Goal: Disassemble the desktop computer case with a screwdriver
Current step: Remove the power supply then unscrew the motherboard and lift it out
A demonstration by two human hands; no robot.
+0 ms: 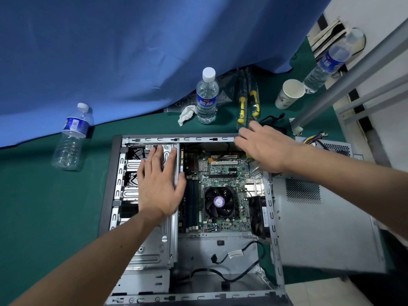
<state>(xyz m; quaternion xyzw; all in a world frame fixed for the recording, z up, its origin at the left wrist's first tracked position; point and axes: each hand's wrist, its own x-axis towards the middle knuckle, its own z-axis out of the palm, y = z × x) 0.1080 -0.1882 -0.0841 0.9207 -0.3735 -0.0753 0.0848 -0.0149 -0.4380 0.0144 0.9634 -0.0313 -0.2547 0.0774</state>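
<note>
1. Lying flat on a green table cover (44, 206), the open computer case (189, 217) fills the lower centre of the head view, its side panel off and its inside facing up.
2. The left hand (159, 184) rests palm down on the metal drive cage (150, 250) at about 9 o'clock inside the case, fingers straight and spread, gripping nothing.
3. The right hand (262, 146) sits over the case's far rim at about 1 o'clock. Its fingers bend downward there, and a bit of yellow shows beneath the palm; whether it grips anything I cannot tell.
4. The motherboard (220, 173) lies between the hands, with its black CPU fan (219, 202) just below centre.
5. Loose black cables (231, 277) trail across the bare bay at 6 o'clock.
6. A grey metal panel (320, 228) leans against the case at 3 o'clock.
7. Two yellow-handled screwdrivers (248, 104) lie on the cover at 12 o'clock, beyond the right hand.
8. An upright water bottle (207, 96) stands left of them, with a crumpled tissue (187, 113) just beside it.
9. A nearly empty bottle (71, 138) stands at 10 o'clock; a paper cup (289, 93) and another bottle (326, 65) sit at 1 to 2 o'clock.
10. Blue cloth (132, 51) hangs across the back, and a pale wall (379, 16) with grey metal rails (353, 69) closes the right side.
</note>
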